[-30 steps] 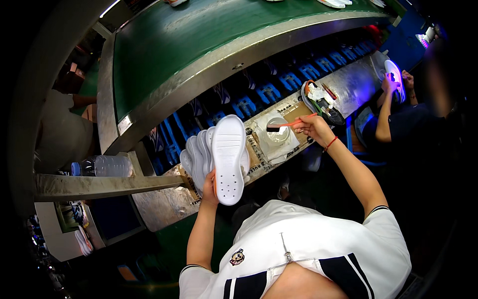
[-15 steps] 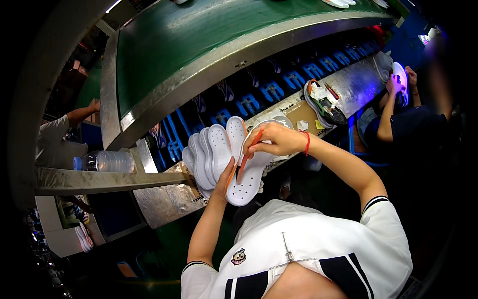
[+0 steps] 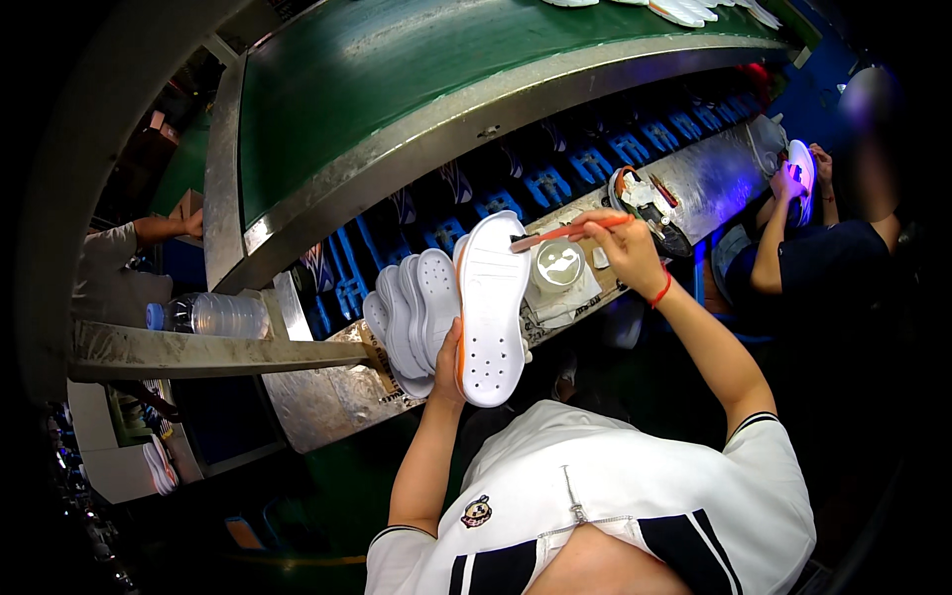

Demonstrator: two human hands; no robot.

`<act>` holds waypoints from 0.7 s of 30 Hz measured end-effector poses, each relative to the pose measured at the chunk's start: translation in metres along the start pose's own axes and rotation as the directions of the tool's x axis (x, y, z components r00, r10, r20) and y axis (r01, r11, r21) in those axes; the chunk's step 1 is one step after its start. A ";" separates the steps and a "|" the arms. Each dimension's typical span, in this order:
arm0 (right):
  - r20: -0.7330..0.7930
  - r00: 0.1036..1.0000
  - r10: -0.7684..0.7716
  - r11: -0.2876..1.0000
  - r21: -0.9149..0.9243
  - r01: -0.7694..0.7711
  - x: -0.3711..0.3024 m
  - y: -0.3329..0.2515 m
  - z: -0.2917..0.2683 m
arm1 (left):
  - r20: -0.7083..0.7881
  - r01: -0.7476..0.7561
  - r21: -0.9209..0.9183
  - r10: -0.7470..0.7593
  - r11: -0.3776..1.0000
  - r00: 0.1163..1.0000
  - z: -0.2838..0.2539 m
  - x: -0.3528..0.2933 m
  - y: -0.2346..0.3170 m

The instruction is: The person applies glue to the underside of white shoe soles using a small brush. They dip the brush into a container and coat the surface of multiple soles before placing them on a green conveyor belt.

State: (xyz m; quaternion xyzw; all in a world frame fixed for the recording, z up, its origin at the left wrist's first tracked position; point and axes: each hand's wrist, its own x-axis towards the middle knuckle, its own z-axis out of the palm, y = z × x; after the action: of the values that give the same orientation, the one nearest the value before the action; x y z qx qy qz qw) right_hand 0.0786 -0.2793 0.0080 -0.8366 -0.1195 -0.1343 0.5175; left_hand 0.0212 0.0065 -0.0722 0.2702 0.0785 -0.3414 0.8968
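Observation:
My left hand (image 3: 448, 364) is closed on the lower left edge of a white shoe sole (image 3: 492, 297) with an orange side. The sole stands tilted, its inner face turned up and dotted with small holes near the heel. In my right hand (image 3: 625, 256) is a slim red-handled brush (image 3: 570, 232), gripped between the fingers. Its dark tip touches the sole near the upper right rim. Just right of the sole sits a small round container (image 3: 558, 266) with whitish contents. Left of it, several white soles (image 3: 397, 312) lean in a row.
A green conveyor belt (image 3: 397, 89) with a metal edge runs behind the narrow metal bench (image 3: 327, 397). A shoe-shaped tray (image 3: 650, 213) holds small items. At left are a metal bar (image 3: 218, 357) and a plastic bottle (image 3: 228, 317). Another person (image 3: 823, 248) handles a sole at right.
The brush has moved from the sole's lower part up to its upper right rim. My right hand has shifted right, uncovering the round container. The sole has turned more upright.

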 end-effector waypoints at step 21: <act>-0.035 0.943 0.330 0.826 0.495 -0.271 0.015 0.013 0.012 | 0.130 0.107 -0.147 -0.088 0.983 0.988 0.044 -0.016 0.013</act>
State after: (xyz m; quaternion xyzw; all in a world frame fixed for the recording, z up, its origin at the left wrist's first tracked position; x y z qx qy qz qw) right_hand 0.0979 -0.2738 -0.0030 -0.6793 0.0153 -0.0666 0.7306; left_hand 0.0155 0.0003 -0.0241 0.1745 0.0624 -0.3940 0.9002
